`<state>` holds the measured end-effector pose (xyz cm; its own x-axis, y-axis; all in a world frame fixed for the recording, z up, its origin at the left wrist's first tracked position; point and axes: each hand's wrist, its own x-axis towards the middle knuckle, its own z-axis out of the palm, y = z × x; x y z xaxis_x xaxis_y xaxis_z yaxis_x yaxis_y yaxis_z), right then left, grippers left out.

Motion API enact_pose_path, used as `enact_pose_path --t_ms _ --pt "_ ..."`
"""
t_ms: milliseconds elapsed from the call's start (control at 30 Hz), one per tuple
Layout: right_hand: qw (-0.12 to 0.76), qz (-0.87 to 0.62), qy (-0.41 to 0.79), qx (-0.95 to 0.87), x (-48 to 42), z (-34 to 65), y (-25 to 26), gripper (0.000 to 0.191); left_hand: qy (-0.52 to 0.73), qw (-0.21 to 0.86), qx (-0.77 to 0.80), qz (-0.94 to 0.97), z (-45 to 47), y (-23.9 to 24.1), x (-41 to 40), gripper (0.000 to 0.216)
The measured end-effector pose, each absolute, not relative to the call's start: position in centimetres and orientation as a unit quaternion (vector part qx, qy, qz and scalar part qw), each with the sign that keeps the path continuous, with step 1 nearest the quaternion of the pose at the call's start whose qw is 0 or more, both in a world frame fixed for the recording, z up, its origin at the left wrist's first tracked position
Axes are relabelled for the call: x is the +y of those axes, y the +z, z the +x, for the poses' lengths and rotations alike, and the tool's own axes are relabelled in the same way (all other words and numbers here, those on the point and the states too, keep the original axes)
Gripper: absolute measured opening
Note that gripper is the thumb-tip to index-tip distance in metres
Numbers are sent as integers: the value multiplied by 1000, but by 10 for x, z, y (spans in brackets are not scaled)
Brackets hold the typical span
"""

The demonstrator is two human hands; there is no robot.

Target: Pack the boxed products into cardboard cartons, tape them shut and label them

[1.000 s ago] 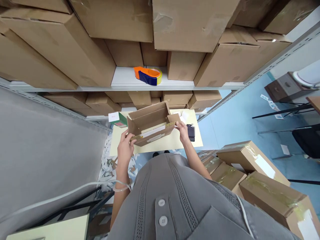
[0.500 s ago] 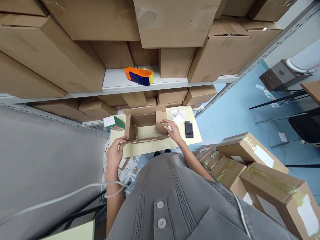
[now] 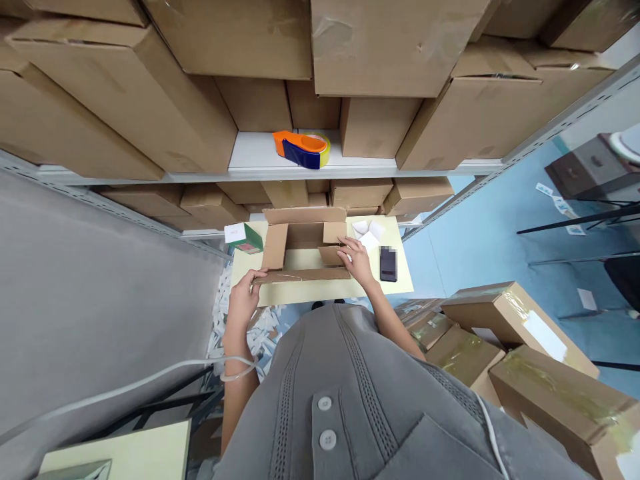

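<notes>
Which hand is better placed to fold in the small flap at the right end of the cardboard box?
Probably the right hand: its fingers lie on that small flap, while the left hand holds the long near flap at the other end of the cardboard box.

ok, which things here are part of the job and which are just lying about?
In hand: open cardboard box; left hand gripping its near flap; right hand on its right flap.
Lying about: tape dispenser on shelf; phone, paper slips, green-and-white box on table; taped cartons.
</notes>
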<state>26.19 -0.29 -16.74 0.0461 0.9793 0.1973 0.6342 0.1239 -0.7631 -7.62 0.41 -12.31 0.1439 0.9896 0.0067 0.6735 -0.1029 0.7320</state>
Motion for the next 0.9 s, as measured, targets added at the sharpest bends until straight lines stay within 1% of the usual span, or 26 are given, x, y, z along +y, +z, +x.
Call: enact_pose_path --t_ms 100,200,267,367,533,633,733,833,900 --pt "380 -625 238 -639 -2 261 -168 28 263 297 598 697 -77 -123 5 23" --pt "377 -625 235 -642 -1 261 -166 37 258 300 594 700 -78 -123 7 26" --pt "375 -627 230 -643 -1 261 -166 40 256 301 594 701 -79 -123 10 32" --pt "384 -622 229 -643 -1 262 -166 40 268 310 607 681 -81 -126 19 42" --pt "403 -623 239 -627 -4 263 -169 39 333 344 642 599 -81 -140 43 57" --pt "414 -614 251 -624 -7 263 -171 45 362 361 650 562 -76 -153 57 53" --pt "425 -608 256 -620 -9 264 -173 51 375 366 652 548 -65 -160 65 42" --pt "430 -611 269 -608 -10 263 -174 48 395 311 665 552 -55 -160 68 32" --pt "442 -612 282 -592 -10 263 -175 43 402 263 674 561 -50 -159 69 29"
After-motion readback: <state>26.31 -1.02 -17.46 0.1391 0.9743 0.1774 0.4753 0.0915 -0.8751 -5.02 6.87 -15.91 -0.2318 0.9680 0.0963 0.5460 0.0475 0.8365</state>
